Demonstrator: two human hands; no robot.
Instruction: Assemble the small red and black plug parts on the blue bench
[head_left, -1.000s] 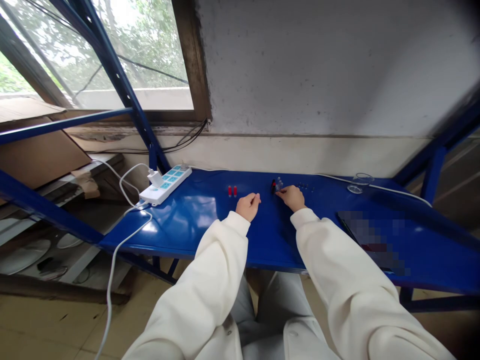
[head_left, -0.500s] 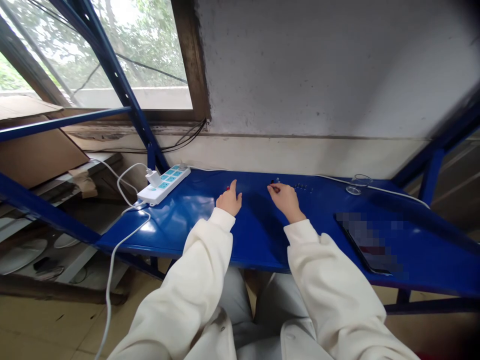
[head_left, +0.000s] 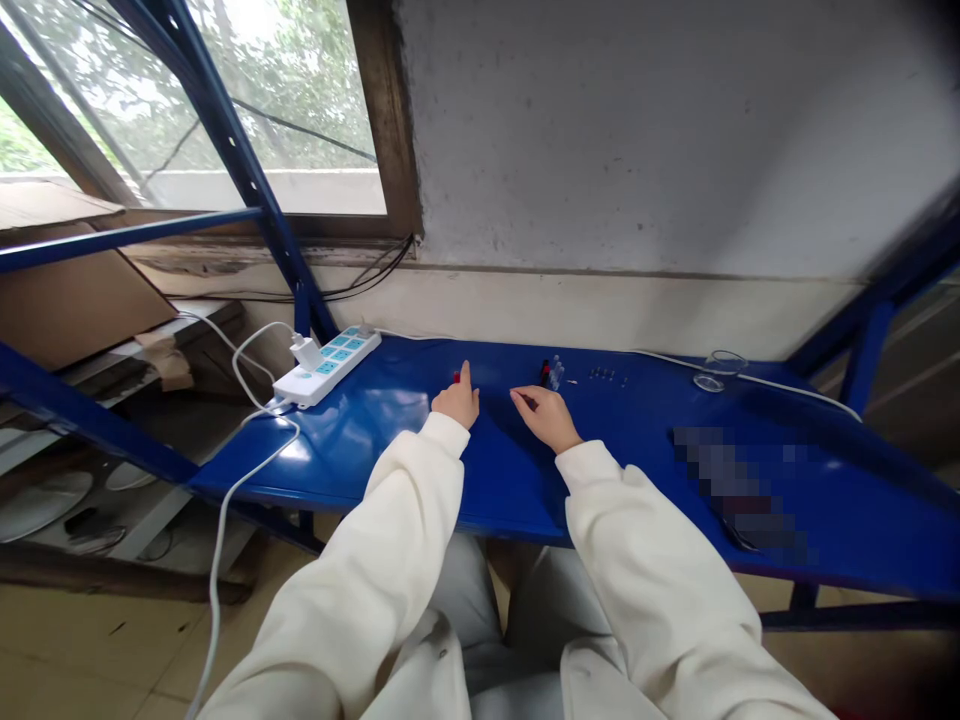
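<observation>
My left hand (head_left: pixel 456 402) is over the blue table (head_left: pixel 360 460), index finger pointing up and the thumb apart. A small red object (head_left: pixel 456 377) shows beside that finger, against the hand; its kind is unclear and the fingers around it are partly hidden. To the right, my right hand (head_left: pixel 550 418) pinches thumb and fingertips together, pointing towards the left hand. What the pinch holds is too small to make out. Just behind it stand a black-and-red small item (head_left: pixel 544 373) and clear, slim pieces (head_left: pixel 556 374). Several tiny clear pieces (head_left: pixel 604 376) lie in rows farther right.
A white power strip (head_left: pixel 330 366) with a plugged-in charger (head_left: pixel 306 352) lies at the left, its white cable (head_left: pixel 220 560) hanging over the front edge. A clear glass (head_left: pixel 711 381) is at the back right. A blurred-out dark device (head_left: pixel 731 490) lies near the right front.
My right hand has moved left and slightly nearer to me, away from the black-and-red item and clear pieces, which now show fully. The left hand has hardly moved.
</observation>
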